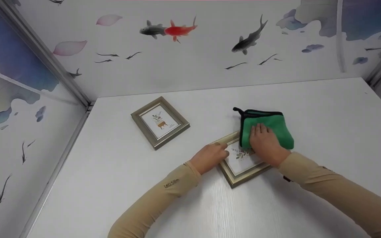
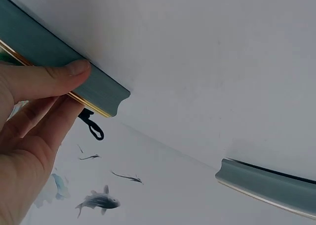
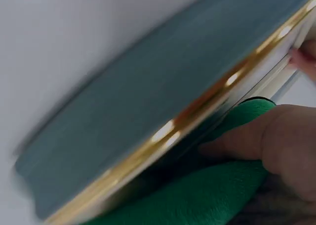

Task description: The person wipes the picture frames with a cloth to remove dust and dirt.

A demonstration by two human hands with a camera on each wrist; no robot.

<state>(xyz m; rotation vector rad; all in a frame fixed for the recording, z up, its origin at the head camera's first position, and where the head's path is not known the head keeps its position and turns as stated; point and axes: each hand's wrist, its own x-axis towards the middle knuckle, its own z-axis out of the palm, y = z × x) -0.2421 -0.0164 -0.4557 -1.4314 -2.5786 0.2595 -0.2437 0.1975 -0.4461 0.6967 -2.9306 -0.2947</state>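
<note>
A gold-edged picture frame (image 1: 248, 177) with a leaf print lies face up, turned at an angle, on the white table. My left hand (image 1: 210, 157) grips its left side; in the left wrist view the thumb (image 2: 74, 74) presses the outer side of the rail and the fingers lie at its gilded edge. A green cloth (image 1: 281, 132) with black trim and a loop covers the frame's upper right. My right hand (image 1: 266, 145) presses on the cloth with its fingers extended together. Close up, the right thumb (image 3: 237, 143) lies against the cloth's folds.
A second picture frame (image 1: 146, 129) with a plant print lies farther back to the left. White walls with painted fish (image 1: 180, 30) enclose the table at the back and sides. A small dark object (image 1: 287, 178) shows beneath the right sleeve.
</note>
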